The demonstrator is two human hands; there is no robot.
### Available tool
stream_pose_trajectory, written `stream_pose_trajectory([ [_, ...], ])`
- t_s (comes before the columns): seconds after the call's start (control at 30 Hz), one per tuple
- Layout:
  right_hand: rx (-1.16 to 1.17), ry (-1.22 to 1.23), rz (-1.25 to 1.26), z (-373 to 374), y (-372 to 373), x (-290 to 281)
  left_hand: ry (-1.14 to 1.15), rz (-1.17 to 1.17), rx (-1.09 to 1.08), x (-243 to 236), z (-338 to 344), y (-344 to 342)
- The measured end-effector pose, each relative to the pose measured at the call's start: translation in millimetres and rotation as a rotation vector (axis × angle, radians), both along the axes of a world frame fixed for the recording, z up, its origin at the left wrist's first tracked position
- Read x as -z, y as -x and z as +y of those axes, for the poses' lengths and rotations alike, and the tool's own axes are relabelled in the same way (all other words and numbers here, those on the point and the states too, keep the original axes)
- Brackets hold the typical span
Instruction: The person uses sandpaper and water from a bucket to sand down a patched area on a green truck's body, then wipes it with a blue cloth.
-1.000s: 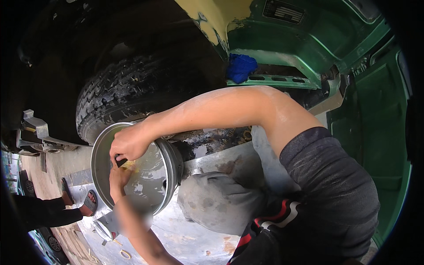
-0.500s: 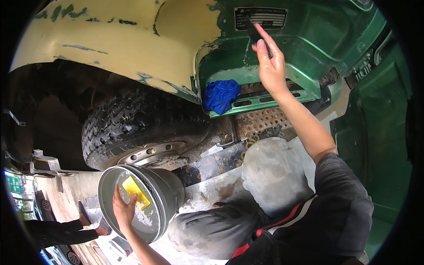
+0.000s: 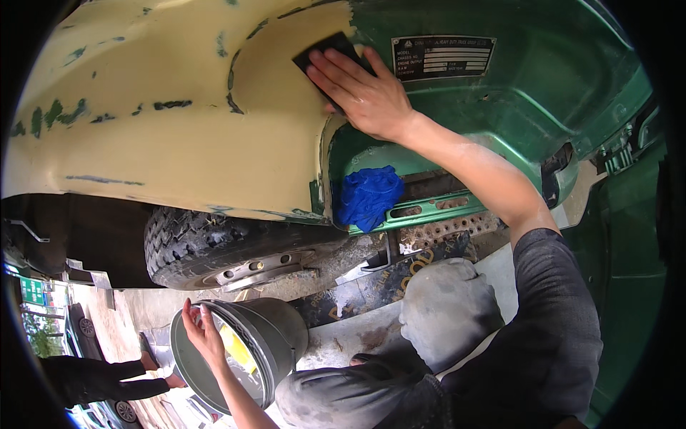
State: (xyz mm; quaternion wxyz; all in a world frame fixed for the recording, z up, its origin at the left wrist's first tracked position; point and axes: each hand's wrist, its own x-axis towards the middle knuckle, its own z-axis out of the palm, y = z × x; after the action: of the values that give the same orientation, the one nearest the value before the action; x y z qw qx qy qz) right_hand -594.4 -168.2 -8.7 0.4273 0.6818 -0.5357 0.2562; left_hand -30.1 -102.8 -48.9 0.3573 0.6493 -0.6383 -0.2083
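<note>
My right hand [image 3: 364,93] lies spread over a black sheet of sandpaper [image 3: 307,58], pressing it against the pale yellow filler-coated panel [image 3: 179,143] close to where the green paint begins. Bits of dark green show through the yellow coat. My left hand [image 3: 206,336] hovers at the mouth of a grey bucket [image 3: 266,336], its fingers apart and nothing in them. Behind it, inside the bucket, is a yellow sponge [image 3: 239,349], partly hidden by the rim. A crumpled blue cloth [image 3: 369,198] rests on the green step below the right forearm.
A large black tyre [image 3: 214,247] sits under the panel's arch. The green body [image 3: 529,107] carries a metal plate [image 3: 457,57]. My bent knees in grey trousers [image 3: 450,300] are beside the bucket. At the lower left a person in dark trousers [image 3: 93,375] stands near parked cars.
My right hand has swung left and down from the green body onto the yellow panel with the sandpaper. My left hand has shifted slightly off the sponge. The view has tilted.
</note>
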Motion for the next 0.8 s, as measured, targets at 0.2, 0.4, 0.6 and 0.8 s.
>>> stream_pose_trajectory([
  [0.2,0.054,-0.052,0.062,17,8,43,0.162,-0.49,-0.309,20,-18,23],
  [0.4,0.02,-0.069,-0.135,-3,-25,12,0.218,-0.452,-0.22,25,-12,4],
  [0.6,0.014,-0.029,-0.163,-16,-36,-24,0.224,-0.415,-0.189,31,-9,5],
  [0.8,0.04,-0.051,-0.086,-2,-26,6,0.208,-0.339,-0.178,34,-13,11],
])
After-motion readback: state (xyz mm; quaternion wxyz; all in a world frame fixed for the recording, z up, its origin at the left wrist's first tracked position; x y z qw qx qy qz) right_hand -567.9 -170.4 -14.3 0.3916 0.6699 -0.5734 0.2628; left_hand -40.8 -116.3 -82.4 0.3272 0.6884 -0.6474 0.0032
